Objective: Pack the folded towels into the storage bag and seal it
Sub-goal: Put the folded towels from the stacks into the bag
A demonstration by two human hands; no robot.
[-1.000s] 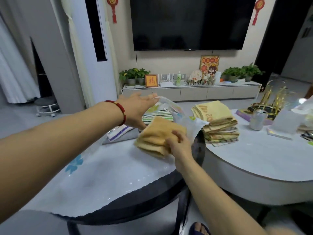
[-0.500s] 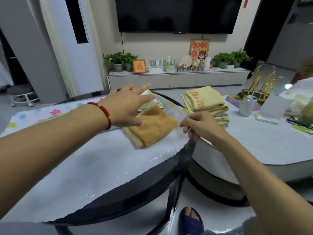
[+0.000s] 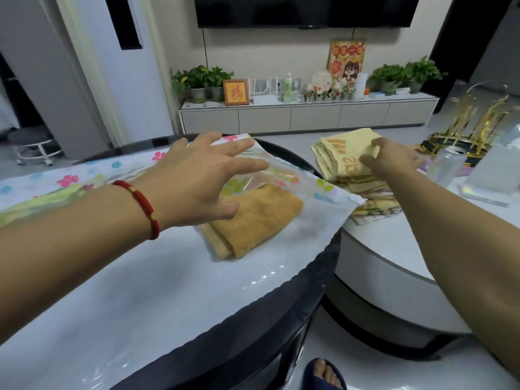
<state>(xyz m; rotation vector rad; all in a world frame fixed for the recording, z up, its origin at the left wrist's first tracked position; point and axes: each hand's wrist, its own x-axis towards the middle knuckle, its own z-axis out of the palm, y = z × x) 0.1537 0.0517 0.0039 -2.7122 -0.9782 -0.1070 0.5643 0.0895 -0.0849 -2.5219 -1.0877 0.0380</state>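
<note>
A large clear storage bag (image 3: pixel 168 277) with a flower print lies flat across the dark round table (image 3: pixel 253 327). A folded orange-brown towel (image 3: pixel 253 220) lies inside it near the bag's right end. My left hand (image 3: pixel 197 181) hovers spread over the bag, its thumb at the towel's left edge. To the right, a stack of folded yellow towels (image 3: pixel 357 184) sits on the white table (image 3: pixel 399 249). My right hand (image 3: pixel 391 161) grips the top yellow towel (image 3: pixel 343 153) of that stack.
A silver can (image 3: pixel 446 167), a gold wire rack (image 3: pixel 478 128) and a white box (image 3: pixel 495 173) stand on the white table beyond the stack. A low TV cabinet (image 3: pixel 309 116) with plants lines the far wall. My sandalled foot (image 3: pixel 323 374) shows below the table edge.
My right hand let go of the bag's edge and moved right onto the top yellow towel. The orange towel now lies fully inside the bag. My left hand stays spread over the bag.
</note>
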